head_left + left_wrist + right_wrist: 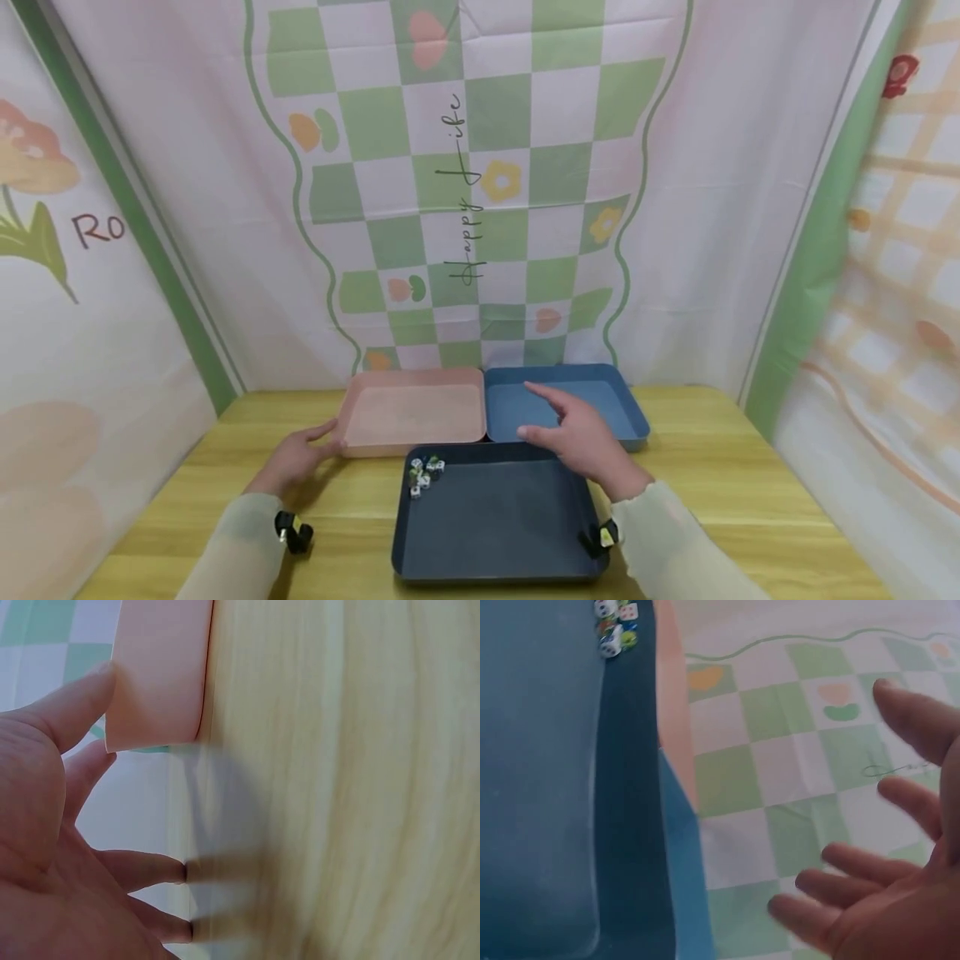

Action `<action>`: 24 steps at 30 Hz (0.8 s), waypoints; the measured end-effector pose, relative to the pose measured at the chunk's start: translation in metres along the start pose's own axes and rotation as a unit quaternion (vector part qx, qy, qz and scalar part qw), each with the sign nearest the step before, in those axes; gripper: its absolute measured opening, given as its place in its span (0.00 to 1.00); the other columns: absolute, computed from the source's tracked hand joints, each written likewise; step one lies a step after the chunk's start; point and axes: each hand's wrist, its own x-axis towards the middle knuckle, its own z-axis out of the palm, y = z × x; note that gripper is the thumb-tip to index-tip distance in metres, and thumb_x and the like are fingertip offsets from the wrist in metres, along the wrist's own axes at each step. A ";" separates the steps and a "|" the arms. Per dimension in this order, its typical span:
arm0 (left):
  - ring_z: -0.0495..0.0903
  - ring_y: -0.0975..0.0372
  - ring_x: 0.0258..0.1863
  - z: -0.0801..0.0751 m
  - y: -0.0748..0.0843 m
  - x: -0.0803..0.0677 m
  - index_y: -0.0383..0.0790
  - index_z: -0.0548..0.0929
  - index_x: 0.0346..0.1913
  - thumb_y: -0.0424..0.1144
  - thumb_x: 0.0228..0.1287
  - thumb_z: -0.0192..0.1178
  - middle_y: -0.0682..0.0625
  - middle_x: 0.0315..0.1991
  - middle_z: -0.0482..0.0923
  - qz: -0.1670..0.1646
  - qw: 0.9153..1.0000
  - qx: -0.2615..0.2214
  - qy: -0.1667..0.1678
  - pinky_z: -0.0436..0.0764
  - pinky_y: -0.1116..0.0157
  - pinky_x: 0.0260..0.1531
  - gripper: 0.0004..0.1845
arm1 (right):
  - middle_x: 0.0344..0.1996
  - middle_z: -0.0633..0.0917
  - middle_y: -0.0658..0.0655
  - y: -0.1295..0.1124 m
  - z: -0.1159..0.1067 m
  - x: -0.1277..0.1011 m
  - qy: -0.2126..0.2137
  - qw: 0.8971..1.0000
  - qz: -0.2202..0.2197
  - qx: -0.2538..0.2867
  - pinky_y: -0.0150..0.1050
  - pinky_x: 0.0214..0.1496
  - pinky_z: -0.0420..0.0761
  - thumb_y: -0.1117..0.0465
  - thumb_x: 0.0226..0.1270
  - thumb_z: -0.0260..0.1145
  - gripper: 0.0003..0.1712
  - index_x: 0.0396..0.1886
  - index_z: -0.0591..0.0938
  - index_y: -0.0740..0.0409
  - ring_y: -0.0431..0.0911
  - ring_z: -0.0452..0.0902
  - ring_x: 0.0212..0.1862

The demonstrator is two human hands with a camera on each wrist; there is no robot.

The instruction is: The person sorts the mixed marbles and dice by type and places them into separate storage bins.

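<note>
My left hand (302,455) lies flat on the wooden table (225,467), its fingertips at the left front corner of the empty pink tray (411,412). In the left wrist view the left hand (75,787) has straight fingers on the table (337,787), and the thumb reaches the pink tray (157,675). My right hand (576,435) hovers with its fingers spread and holds nothing, above where the light blue tray (622,400) meets the dark blue tray (495,521). Several small dice and marbles (424,473) lie in that tray's far left corner. The right wrist view shows the spread right hand (900,915), the dice (615,626) and the dark tray (540,787).
The three trays stand close together mid-table: pink and light blue at the back, dark blue in front. A checked green and white cloth backdrop (480,167) hangs behind and at both sides. Bare wood shows to the left and right of the trays.
</note>
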 end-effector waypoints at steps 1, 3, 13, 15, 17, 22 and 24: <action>0.55 0.32 0.69 0.000 0.000 0.000 0.45 0.67 0.74 0.57 0.69 0.60 0.30 0.71 0.59 0.001 1.000 0.000 0.000 0.54 0.34 0.64 0.36 | 0.72 0.68 0.56 0.002 0.001 0.003 -0.004 1.000 -0.007 0.004 0.58 0.68 0.66 0.44 0.62 0.73 0.42 0.74 0.70 0.45 0.59 0.62 0.71; 0.56 0.32 0.68 -0.001 0.001 0.000 0.44 0.68 0.74 0.57 0.69 0.60 0.29 0.71 0.60 0.005 1.000 0.003 0.001 0.54 0.34 0.64 0.36 | 0.71 0.69 0.55 0.005 0.003 0.009 -0.014 1.000 -0.019 0.009 0.57 0.68 0.65 0.44 0.62 0.73 0.40 0.73 0.71 0.45 0.58 0.62 0.71; 0.56 0.33 0.69 -0.001 0.003 0.000 0.46 0.68 0.74 0.57 0.68 0.61 0.30 0.71 0.60 -0.008 1.000 -0.013 0.000 0.54 0.35 0.65 0.36 | 0.70 0.70 0.53 0.011 0.020 0.032 -0.092 0.994 -0.056 0.016 0.57 0.70 0.63 0.39 0.58 0.74 0.40 0.69 0.76 0.45 0.53 0.62 0.72; 0.57 0.33 0.69 0.000 0.003 -0.001 0.46 0.68 0.74 0.56 0.68 0.62 0.30 0.72 0.59 -0.010 1.000 -0.018 0.001 0.55 0.35 0.65 0.36 | 0.70 0.70 0.52 0.012 0.026 0.035 -0.105 0.993 -0.058 0.003 0.59 0.68 0.64 0.38 0.57 0.74 0.40 0.69 0.76 0.44 0.54 0.62 0.72; 0.56 0.33 0.69 0.000 0.003 0.000 0.46 0.68 0.74 0.57 0.68 0.62 0.30 0.72 0.59 -0.010 1.000 -0.016 0.002 0.55 0.35 0.65 0.36 | 0.70 0.70 0.53 0.011 0.033 0.038 -0.117 0.991 -0.066 -0.016 0.61 0.67 0.65 0.38 0.58 0.74 0.39 0.68 0.77 0.44 0.56 0.61 0.72; 0.55 0.32 0.69 -0.001 0.002 0.001 0.46 0.68 0.74 0.59 0.68 0.61 0.30 0.72 0.58 -0.008 1.000 -0.009 0.003 0.53 0.34 0.64 0.37 | 0.72 0.67 0.57 0.009 0.052 0.040 -0.148 0.980 -0.101 -0.089 0.62 0.63 0.69 0.43 0.61 0.73 0.34 0.67 0.79 0.46 0.60 0.60 0.72; 0.54 0.32 0.70 -0.001 0.001 0.002 0.46 0.68 0.74 0.58 0.68 0.61 0.30 0.72 0.58 -0.012 1.000 -0.016 0.002 0.52 0.34 0.65 0.37 | 0.72 0.66 0.58 0.008 0.059 0.041 -0.159 0.973 -0.113 -0.121 0.61 0.63 0.70 0.46 0.62 0.74 0.32 0.65 0.80 0.46 0.60 0.61 0.71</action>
